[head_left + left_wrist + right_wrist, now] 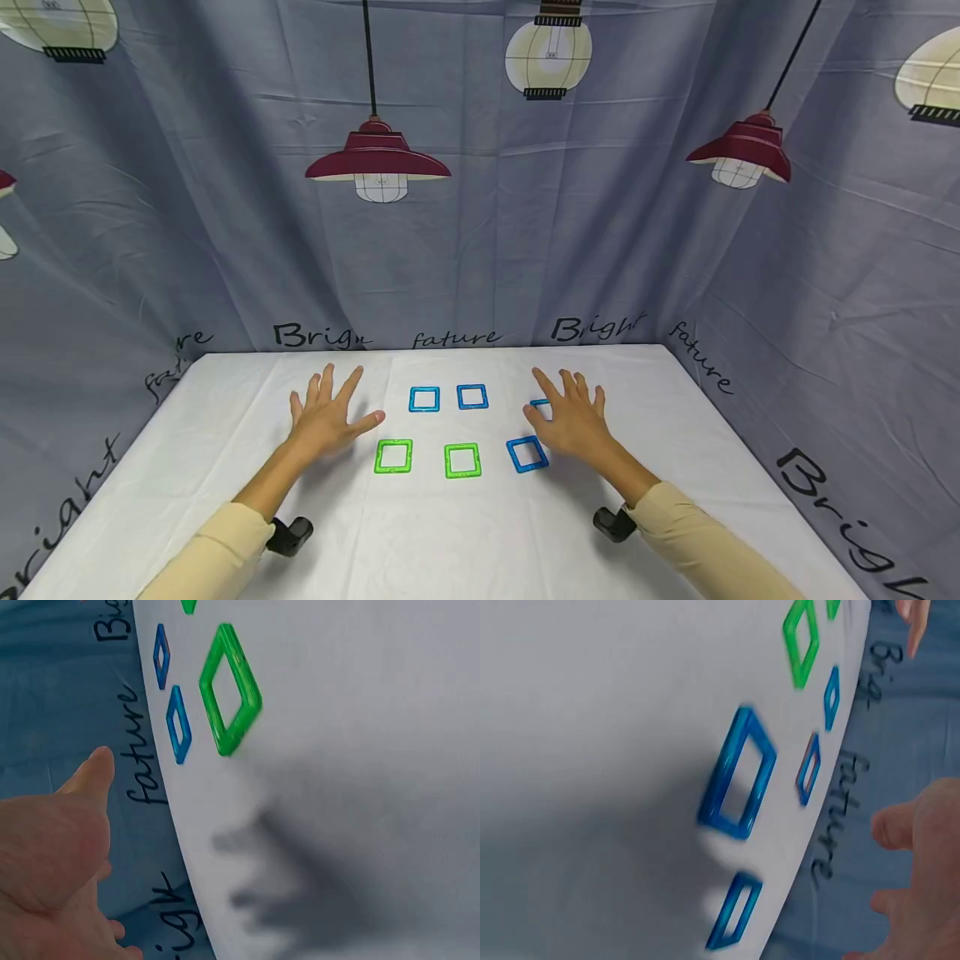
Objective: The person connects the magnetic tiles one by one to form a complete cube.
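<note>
Both hands hover over the white table with fingers spread and nothing in them. My left hand (321, 425) is left of a green square frame (377, 457), its shadow falling on the cloth in the left wrist view. A second green square frame (447, 462) lies near the middle. On the right, my right hand (576, 425) partly hides one blue square frame (540, 402). Just below that hand lies a tilted blue square frame (513, 457). Farther back are two more blue square frames, a left one (424, 409) and a right one (473, 407). All lie flat and apart.
A white cloth covers the table (420, 542). Behind it and at the sides hangs a grey-blue curtain (465, 250) printed with lamps and lettering. Black wrist-worn devices sit at the left cuff (289, 537) and right cuff (615, 525).
</note>
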Demonstrator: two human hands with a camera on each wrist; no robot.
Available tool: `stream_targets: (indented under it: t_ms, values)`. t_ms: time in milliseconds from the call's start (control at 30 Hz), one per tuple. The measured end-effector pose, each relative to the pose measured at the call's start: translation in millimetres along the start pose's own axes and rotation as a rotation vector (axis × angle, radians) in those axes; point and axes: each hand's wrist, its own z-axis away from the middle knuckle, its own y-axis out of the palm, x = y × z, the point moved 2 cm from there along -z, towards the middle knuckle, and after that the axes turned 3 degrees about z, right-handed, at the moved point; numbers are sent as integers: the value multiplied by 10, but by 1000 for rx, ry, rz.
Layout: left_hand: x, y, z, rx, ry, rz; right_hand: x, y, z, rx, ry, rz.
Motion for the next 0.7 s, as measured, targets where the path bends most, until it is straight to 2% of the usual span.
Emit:
stream_targets:
  t_ms: [200,367,533,700]
  values:
    - [-179,17,40,72,57,39,295,40,41,14,-65,-115]
    - [-277,19,68,160,76,156,489,74,56,70,-109,-289]
    - [-278,55,92,201,49,298,638,100,94,142,-118,-449]
    - [-222,124,90,202,51,325,718,167,97,183,-145,-502]
